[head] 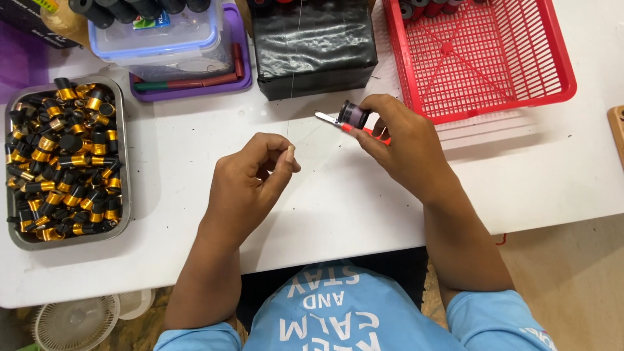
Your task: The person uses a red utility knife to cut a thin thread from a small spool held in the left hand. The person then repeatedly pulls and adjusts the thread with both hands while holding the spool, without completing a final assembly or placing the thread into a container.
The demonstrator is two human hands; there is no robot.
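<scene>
1 spool (pixel 354 114) in right hand (pixel 396 140) | 1 thread (pixel 305 133) pinched by left hand (pixel 250 179) fingers (pixel 288 156)

Red basket (pixel 549 62), black-and-gold caps (pixel 65 159)

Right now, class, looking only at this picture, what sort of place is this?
Probably a small hand-assembly workbench. A metal tray holds many black-and-gold spools, a red basket waits nearby, and the right hand holds a dark spool with small scissors.
</scene>
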